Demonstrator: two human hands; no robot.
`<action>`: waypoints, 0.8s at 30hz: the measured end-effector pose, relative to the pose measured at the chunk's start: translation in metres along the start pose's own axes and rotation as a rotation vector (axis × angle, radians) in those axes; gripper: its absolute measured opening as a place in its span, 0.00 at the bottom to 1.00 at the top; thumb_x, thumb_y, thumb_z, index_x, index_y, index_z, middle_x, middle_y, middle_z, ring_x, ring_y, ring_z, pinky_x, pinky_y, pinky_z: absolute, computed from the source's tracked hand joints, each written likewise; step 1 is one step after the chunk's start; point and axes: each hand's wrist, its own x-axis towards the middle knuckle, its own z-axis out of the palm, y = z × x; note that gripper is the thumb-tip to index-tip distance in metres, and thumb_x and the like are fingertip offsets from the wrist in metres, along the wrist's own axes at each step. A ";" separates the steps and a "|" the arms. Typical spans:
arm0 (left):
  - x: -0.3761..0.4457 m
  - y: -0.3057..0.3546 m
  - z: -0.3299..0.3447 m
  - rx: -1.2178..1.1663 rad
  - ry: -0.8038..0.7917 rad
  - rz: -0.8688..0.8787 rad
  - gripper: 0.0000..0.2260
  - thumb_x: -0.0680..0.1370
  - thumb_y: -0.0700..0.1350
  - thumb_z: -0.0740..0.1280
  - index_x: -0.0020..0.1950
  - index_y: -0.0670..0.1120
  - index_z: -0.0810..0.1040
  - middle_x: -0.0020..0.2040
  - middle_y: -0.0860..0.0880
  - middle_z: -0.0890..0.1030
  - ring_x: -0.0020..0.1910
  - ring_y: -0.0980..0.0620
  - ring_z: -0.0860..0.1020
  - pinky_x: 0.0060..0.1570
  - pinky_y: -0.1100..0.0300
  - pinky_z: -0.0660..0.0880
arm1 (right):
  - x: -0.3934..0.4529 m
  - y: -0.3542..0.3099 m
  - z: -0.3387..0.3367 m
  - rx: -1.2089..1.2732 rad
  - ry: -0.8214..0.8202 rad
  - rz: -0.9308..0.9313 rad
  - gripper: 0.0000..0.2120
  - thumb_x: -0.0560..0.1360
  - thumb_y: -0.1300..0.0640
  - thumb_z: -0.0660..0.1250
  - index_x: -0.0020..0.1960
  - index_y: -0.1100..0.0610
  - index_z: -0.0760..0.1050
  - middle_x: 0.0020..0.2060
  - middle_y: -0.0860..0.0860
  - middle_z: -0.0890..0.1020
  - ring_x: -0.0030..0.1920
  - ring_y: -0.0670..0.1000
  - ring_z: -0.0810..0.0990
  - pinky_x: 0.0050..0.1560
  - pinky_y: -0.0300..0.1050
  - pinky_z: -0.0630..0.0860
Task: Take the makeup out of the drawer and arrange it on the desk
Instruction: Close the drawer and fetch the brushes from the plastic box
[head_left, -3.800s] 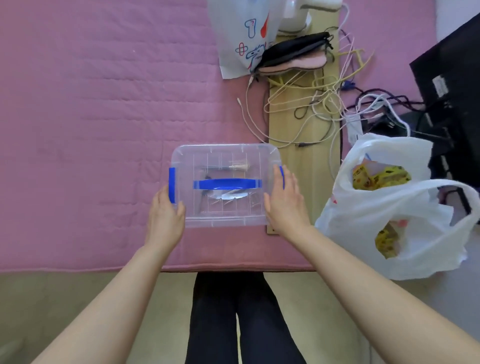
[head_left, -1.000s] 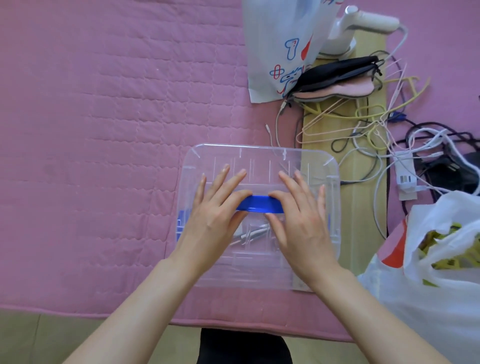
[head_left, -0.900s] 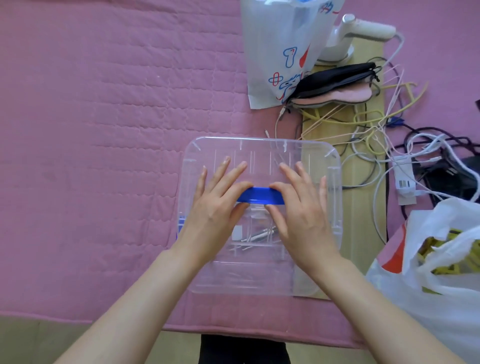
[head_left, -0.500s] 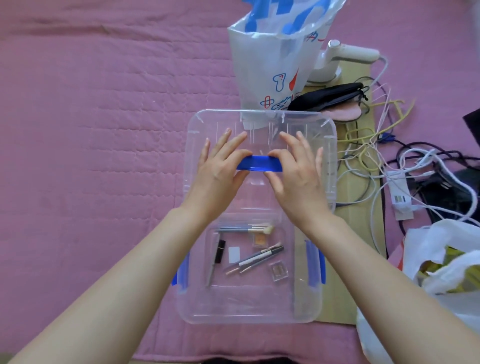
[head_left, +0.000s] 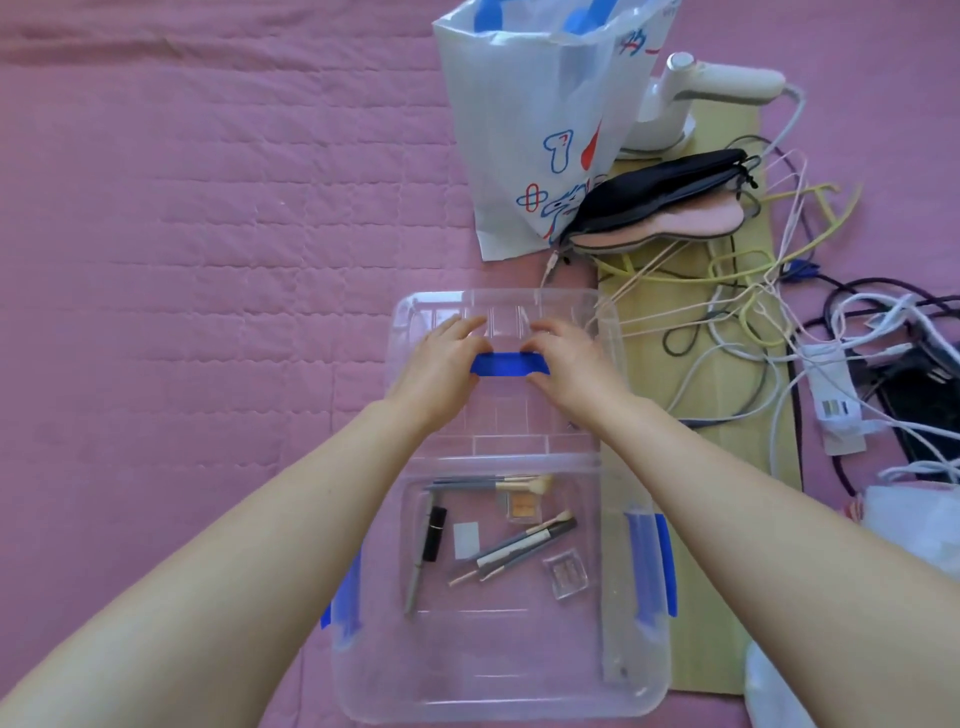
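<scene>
- Both hands, left (head_left: 441, 364) and right (head_left: 566, 364), curled around the blue handle (head_left: 509, 364) of the clear lid (head_left: 608, 332), held beyond the open clear storage box (head_left: 493, 691), likely to clear access.
- Makeup lay on the box floor: one black lipstick (head_left: 434, 532), two small palettes (head_left: 522, 505), several brushes (head_left: 524, 543), count uncertain.

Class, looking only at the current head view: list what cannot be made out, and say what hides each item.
- Ends of the lid's blue handle: covered by left hand and right hand.
- White plastic bag: cut off by the right edge.
- Small clear case in the box: contents too small.
</scene>
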 end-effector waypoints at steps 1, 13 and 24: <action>0.003 -0.003 0.005 0.001 -0.005 -0.005 0.16 0.76 0.32 0.64 0.62 0.41 0.77 0.74 0.42 0.66 0.73 0.43 0.63 0.68 0.52 0.60 | 0.004 0.002 0.005 -0.029 -0.017 0.002 0.15 0.75 0.60 0.64 0.62 0.57 0.76 0.69 0.54 0.69 0.70 0.55 0.65 0.68 0.58 0.63; 0.015 -0.016 0.027 0.056 -0.157 -0.092 0.14 0.76 0.33 0.61 0.61 0.43 0.75 0.75 0.46 0.63 0.72 0.46 0.61 0.63 0.47 0.69 | 0.016 0.015 0.030 -0.093 -0.065 0.007 0.17 0.75 0.63 0.62 0.63 0.58 0.74 0.71 0.54 0.67 0.71 0.57 0.63 0.66 0.54 0.67; -0.031 0.008 -0.014 -0.017 -0.138 -0.173 0.19 0.76 0.35 0.58 0.66 0.45 0.73 0.64 0.45 0.75 0.62 0.43 0.72 0.57 0.48 0.73 | -0.030 -0.004 -0.008 -0.064 0.042 -0.003 0.22 0.76 0.63 0.60 0.70 0.60 0.68 0.64 0.59 0.73 0.65 0.59 0.69 0.65 0.52 0.67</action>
